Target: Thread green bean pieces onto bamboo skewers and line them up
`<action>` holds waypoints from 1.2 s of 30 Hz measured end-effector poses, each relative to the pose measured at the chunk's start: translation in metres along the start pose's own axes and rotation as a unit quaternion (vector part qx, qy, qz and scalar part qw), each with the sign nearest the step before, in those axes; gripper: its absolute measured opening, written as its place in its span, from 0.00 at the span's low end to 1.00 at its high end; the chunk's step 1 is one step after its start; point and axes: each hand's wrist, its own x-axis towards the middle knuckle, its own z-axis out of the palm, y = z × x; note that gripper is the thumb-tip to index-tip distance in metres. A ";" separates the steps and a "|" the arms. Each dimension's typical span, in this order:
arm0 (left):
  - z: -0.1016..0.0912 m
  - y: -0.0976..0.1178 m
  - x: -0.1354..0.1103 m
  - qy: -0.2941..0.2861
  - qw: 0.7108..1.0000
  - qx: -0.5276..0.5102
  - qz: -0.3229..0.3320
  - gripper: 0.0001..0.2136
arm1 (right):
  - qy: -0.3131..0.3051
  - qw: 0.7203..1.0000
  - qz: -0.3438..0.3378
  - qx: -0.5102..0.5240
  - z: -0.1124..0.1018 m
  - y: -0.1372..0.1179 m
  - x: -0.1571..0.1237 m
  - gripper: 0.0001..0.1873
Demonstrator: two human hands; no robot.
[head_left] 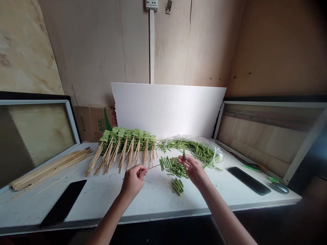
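Observation:
My left hand [133, 179] is closed round the end of a thin bamboo skewer [154, 166] that points right, with several short green bean pieces [165, 162] threaded on its far end. My right hand [192, 166] pinches one short bean piece [184, 154] between its fingertips, just right of the skewer's tip. Loose cut bean pieces [177, 169] lie under my hands, and a small bundle of them [177, 185] lies nearer the front.
Finished bean skewers [122, 144] are stacked at the back. Bare skewers [48, 169] lie at the left by a black phone [63, 203]. Long beans on a plastic bag [198, 149] sit at the right, then a black remote [249, 180]. A white foam board [167, 109] leans behind.

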 end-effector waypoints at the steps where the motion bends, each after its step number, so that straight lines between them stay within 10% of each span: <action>1: 0.000 -0.001 0.000 0.000 1.000 0.002 0.000 0.07 | -0.001 1.000 -0.002 -0.004 -0.001 0.000 0.000 0.15; 26: -0.003 -0.005 0.000 0.020 0.999 0.040 0.016 0.08 | 0.040 0.988 -0.055 -0.136 0.007 -0.004 -0.006 0.20; 36: 0.005 0.006 -0.007 0.017 0.999 0.036 0.031 0.09 | 0.064 0.988 -0.061 -0.125 0.037 0.036 -0.021 0.15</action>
